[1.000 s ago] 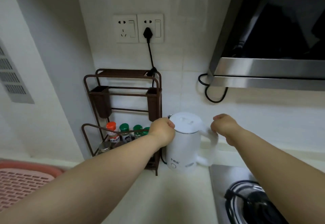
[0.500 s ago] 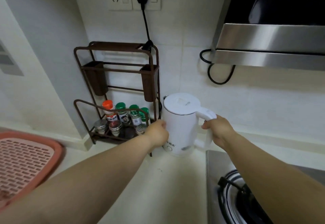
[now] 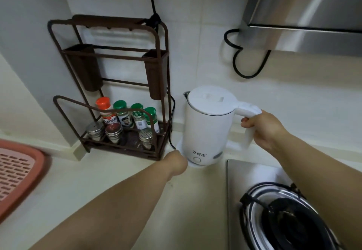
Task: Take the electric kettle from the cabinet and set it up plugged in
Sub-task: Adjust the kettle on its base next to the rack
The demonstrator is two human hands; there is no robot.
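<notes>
Fingers (image 3: 252,121) of the right hand (image 3: 264,130) are curled round the white handle (image 3: 247,124) of the kettle (image 3: 207,126), gripping it from the right side. The left hand (image 3: 177,160) is low at the kettle's foot, its knuckles toward the camera; its fingers are hidden behind the back of the hand, so I cannot tell whether they hold the base (image 3: 194,164) or only touch it. The kettle stands upright on that thin white base, on the pale counter (image 3: 109,187), with its lid closed, its spout toward the left rear, and a round button low on its front. It sits just beside the brown rack (image 3: 162,85) on its left and close to the tiled wall behind. A black cord (image 3: 172,120) runs down the wall, over the top of the rack, down the rack's right side and reaches the base near the left hand; the upper end goes out of view. On the rack's bottom shelf stand spice bottles (image 3: 125,114) with red and green caps and three metal shakers (image 3: 114,132) in front. A pink tray (image 3: 21,173) lies at the left edge. To the right is a steel stove (image 3: 250,173) with a black burner (image 3: 290,220), and above it a steel hood (image 3: 303,16) with another cable (image 3: 246,67) looped below.
</notes>
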